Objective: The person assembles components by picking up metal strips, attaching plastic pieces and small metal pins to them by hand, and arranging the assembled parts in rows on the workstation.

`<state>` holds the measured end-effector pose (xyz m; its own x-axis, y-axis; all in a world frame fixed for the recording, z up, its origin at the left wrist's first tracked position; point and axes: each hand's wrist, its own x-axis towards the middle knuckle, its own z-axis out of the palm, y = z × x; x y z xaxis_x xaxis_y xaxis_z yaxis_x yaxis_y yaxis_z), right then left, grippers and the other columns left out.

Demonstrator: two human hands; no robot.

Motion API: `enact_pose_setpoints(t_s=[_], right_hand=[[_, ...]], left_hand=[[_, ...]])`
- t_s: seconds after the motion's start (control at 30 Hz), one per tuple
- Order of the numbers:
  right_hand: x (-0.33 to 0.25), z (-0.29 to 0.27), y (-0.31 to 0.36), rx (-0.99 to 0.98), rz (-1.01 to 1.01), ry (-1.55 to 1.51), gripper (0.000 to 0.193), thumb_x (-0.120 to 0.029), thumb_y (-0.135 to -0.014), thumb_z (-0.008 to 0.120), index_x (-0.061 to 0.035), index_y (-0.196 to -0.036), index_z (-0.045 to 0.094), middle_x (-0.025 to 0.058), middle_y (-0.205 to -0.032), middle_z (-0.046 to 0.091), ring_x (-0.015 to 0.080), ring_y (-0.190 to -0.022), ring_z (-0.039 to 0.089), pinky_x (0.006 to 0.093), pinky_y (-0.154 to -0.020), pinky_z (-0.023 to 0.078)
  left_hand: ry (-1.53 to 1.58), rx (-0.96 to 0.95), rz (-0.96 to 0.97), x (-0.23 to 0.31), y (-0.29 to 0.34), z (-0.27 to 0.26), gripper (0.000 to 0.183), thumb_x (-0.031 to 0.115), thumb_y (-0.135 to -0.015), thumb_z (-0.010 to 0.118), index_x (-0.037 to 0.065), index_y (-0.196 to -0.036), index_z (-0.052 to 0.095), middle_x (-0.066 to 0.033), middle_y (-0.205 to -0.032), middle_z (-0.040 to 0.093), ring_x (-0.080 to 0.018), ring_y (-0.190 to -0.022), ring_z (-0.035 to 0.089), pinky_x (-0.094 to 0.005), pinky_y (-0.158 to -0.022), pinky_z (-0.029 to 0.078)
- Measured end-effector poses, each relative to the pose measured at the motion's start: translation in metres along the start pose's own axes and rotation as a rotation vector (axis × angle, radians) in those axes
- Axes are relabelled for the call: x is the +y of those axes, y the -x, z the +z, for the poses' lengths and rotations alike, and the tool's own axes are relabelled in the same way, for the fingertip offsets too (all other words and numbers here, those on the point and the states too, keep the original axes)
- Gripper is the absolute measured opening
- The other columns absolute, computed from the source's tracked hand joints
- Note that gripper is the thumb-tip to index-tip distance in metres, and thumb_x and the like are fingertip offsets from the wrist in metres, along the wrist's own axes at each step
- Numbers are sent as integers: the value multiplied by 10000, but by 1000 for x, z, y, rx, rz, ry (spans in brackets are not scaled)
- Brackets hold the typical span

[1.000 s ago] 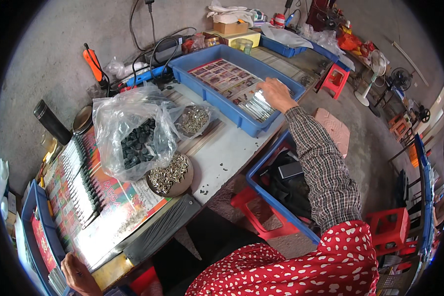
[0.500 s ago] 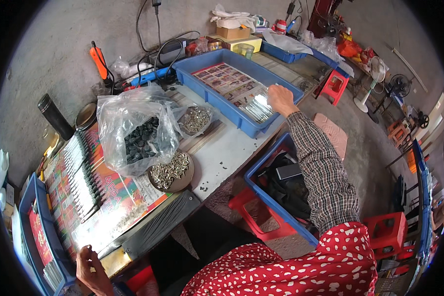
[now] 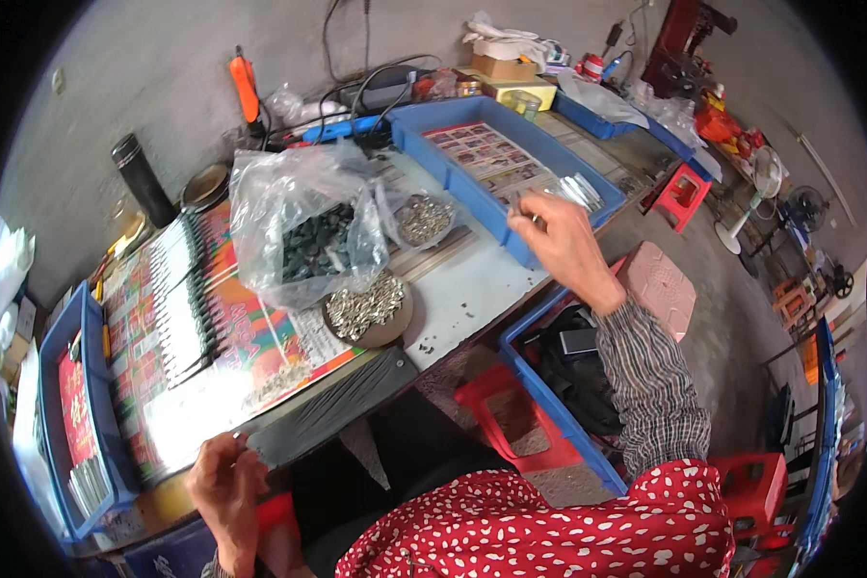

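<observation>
My right hand [image 3: 566, 246] is raised over the near side of a blue tray [image 3: 424, 125], fingers pinched together. Whatever sits between its fingertips is too small to make out. Shiny metal strips [image 3: 580, 191] lie in that tray, just beyond the hand, on a printed sheet. Low at the left, my left hand [image 3: 223, 486] hangs by the table's front edge, its fingers curled. A tiny pale glint shows at its fingertips, of unclear kind. Thin metal pieces with black ends [image 3: 178, 299] are laid out in a row on the colourful table cover.
A clear plastic bag of black pieces [image 3: 318, 246] stands mid-table, beside a round dish of small metal screws [image 3: 366, 308] and a small bag of metal parts [image 3: 424, 222]. Another blue tray [image 3: 116, 448] is at the left. A blue crate [image 3: 549, 409] sits below the table edge.
My right hand has drawn back from the metal strips toward me. My left hand has risen slightly. The whole view has shifted, so the table appears further right.
</observation>
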<state>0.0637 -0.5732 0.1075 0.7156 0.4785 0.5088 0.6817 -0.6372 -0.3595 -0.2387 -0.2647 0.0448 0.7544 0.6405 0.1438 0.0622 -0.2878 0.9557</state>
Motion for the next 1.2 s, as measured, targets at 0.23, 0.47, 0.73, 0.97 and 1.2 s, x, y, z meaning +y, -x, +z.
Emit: enact_pose_setpoints(t_s=[0.23, 0.47, 0.73, 0.97, 1.2], right_hand=[[-74, 36, 44, -483, 198, -711, 137, -98, -918, 614, 38, -930, 625, 0, -774, 602, 40, -632, 560, 211, -553, 474], [-119, 70, 85, -765, 197, -1225, 281, -41, -918, 617, 28, -1186, 572, -9, -774, 586, 41, -661, 577, 202, -580, 509], [-148, 93, 109, -660, 81, -1251, 450, -35, -897, 648, -6, -1326, 516, 45, -884, 651, 64, -690, 588, 224, -589, 515], [-153, 96, 113, -576, 19, -1137, 475, 13, -877, 646, -19, -1331, 512, 88, -1025, 664, 100, -779, 638, 253, -656, 552], [-155, 99, 117, -568, 30, -1098, 484, 47, -861, 636, -10, -1325, 511, 97, -1024, 663, 98, -779, 636, 253, -669, 553]], left_hand=[[271, -238, -95, 22, 7, 41, 56, -30, -883, 599, -36, -938, 596, -92, -693, 638, -125, -541, 615, -214, -476, 481], [589, -327, -218, 13, 16, 61, 86, 12, -870, 666, -45, -908, 615, -105, -799, 661, -158, -665, 671, -237, -498, 516], [595, -307, -197, 5, 24, 66, 88, 14, -869, 674, -51, -917, 640, -100, -815, 674, -121, -622, 614, -241, -548, 521], [666, -285, -235, 0, 28, 69, 117, 16, -876, 678, -65, -959, 658, -88, -850, 672, -94, -650, 599, -231, -578, 516], [675, -265, -220, -4, 31, 71, 138, 23, -881, 676, -62, -988, 663, -83, -839, 678, -95, -652, 615, -222, -576, 517]])
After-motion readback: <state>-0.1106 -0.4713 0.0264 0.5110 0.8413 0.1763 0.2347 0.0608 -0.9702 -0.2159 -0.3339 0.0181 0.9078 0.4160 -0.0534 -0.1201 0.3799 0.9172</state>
